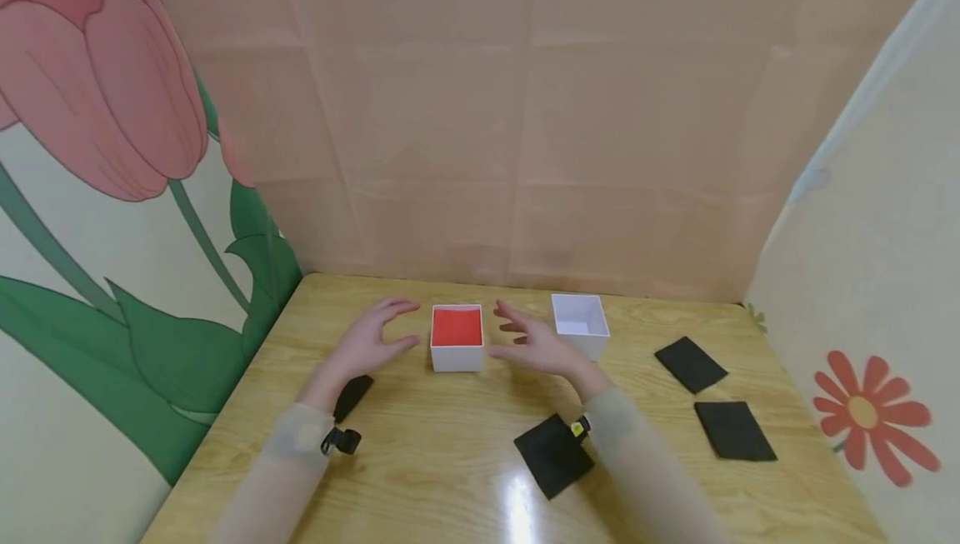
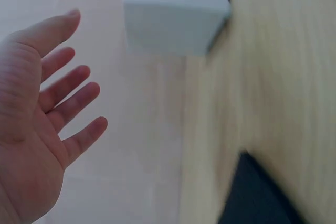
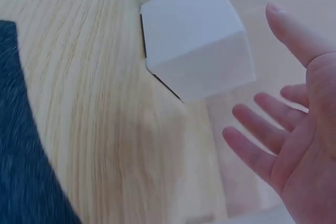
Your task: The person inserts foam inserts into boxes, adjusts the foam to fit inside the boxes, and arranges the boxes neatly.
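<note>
Between the two hands stands a small white box (image 1: 457, 359), with a flat red piece (image 1: 457, 327) filling its top just below the rim. My left hand (image 1: 372, 342) hovers on its left side, thumb apart from the fingers and nothing in the palm. On the other side, my right hand (image 1: 542, 346) is spread toward the box, also holding nothing. Both wrist views show the white box (image 2: 173, 24) with a gap between it and the fingers (image 3: 257, 129).
Behind the right hand sits a second white box (image 1: 581, 316), open at the top. Two black square pieces lie at the right, another black square (image 1: 553, 456) near the right wrist, and a black piece (image 1: 352, 396) partly behind the left forearm. Curtains enclose the wooden table (image 1: 435, 461).
</note>
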Available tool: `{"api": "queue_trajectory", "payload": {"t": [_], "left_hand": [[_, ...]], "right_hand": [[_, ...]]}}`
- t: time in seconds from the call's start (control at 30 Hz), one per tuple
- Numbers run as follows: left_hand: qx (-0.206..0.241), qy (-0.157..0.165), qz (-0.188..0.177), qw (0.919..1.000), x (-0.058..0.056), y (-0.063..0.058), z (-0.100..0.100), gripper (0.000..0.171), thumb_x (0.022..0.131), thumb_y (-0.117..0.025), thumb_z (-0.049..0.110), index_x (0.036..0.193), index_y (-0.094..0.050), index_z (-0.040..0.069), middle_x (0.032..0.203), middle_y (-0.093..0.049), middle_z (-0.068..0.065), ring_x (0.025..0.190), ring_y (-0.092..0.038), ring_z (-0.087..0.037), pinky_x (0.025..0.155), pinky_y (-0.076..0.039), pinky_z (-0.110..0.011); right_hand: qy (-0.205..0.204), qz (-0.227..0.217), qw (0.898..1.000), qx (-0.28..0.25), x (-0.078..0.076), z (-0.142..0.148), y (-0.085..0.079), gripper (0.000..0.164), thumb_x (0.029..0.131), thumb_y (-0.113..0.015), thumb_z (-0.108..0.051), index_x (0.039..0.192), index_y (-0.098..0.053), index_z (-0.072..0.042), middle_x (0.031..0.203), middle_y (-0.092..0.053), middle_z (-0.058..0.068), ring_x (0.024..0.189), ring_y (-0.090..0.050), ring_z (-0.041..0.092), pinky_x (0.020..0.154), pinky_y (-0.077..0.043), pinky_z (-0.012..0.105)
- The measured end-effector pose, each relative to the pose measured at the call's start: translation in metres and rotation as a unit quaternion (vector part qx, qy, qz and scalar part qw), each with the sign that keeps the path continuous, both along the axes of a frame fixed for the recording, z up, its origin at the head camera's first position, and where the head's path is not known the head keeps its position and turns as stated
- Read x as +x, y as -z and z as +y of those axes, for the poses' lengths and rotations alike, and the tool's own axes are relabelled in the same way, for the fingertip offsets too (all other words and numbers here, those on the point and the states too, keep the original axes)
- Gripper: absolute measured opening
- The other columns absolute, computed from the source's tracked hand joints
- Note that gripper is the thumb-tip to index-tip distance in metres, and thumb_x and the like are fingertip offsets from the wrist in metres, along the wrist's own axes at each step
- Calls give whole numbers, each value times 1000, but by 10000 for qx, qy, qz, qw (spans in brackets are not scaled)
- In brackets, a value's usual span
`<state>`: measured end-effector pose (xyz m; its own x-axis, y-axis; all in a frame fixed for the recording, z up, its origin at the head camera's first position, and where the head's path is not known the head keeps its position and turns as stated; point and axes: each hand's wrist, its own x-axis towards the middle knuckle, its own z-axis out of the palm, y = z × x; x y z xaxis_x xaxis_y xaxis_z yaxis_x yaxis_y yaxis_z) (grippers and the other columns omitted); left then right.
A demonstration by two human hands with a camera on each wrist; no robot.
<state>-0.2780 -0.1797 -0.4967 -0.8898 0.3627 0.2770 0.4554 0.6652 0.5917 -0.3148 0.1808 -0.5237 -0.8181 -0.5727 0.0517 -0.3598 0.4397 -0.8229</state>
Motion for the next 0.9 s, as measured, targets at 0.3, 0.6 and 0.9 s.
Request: {"api": "queue_trajectory", "payload": {"t": [0.3, 0.6, 0.9], "left_hand": [[2, -351, 196, 9992, 15, 27, -46, 63, 96, -84, 24, 149, -58, 0, 148, -58, -21, 125, -60, -41, 105, -51, -61], [-355, -1011, -283, 9938, 44, 49, -87, 77, 91, -89, 30, 149, -52, -4, 145, -53, -26, 129, -57, -48, 105, -51, -63], [-881, -1338, -471, 9860, 64, 60, -94, 93, 81, -94, 47, 147, -55, -6, 143, -52, -30, 130, -51, -49, 107, -46, -66]], "right_hand": [[-153, 527, 9944, -904, 11, 49, -12, 57, 100, -80, -22, 154, -60, -20, 147, -65, 9, 132, -63, 36, 107, -52, 60], [498, 859, 9902, -982, 15, 102, -24, 44, 100, -79, -15, 141, -68, -8, 140, -68, 14, 126, -64, 35, 105, -55, 41], [1688, 999, 9778, -740, 4, 151, 1, 69, 97, -83, -19, 158, -51, -16, 157, -54, 11, 141, -49, 33, 112, -46, 56]]}}
